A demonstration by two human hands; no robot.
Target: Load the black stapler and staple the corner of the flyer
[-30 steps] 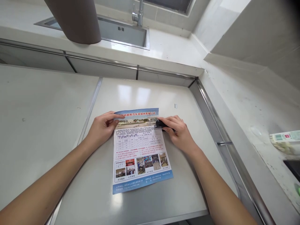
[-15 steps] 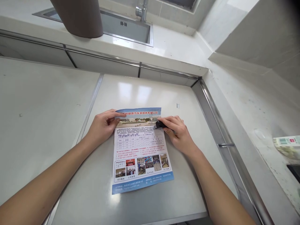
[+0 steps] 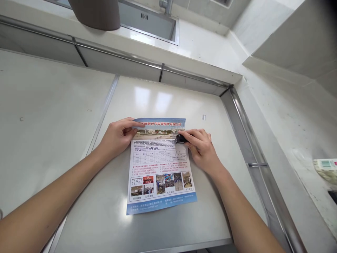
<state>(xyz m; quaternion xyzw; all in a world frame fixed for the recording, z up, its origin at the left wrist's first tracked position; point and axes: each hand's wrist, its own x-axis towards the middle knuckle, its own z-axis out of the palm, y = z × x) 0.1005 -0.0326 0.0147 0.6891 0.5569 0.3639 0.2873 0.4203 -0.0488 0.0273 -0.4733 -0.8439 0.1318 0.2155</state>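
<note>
A printed flyer (image 3: 160,168) with a blue top band, red characters, a table and small photos lies flat on a grey worktop (image 3: 105,218). My left hand (image 3: 118,137) presses down on its upper left corner with fingers lying along the top edge. My right hand (image 3: 201,147) pinches a small black tool (image 3: 181,138), its tip resting on the flyer's upper right edge.
A steel sink (image 3: 147,21) with a tap sits beyond a raised white ledge. A brown cylinder (image 3: 97,12) hangs at top left. A metal rail (image 3: 250,140) borders the worktop on the right. A labelled packet (image 3: 326,167) lies at far right. A tiny white scrap (image 3: 203,117) rests near the flyer.
Both hands hold the same places on the flyer. The view has tilted down a little, so the sink slid up and the flyer sits slightly higher in the picture.
</note>
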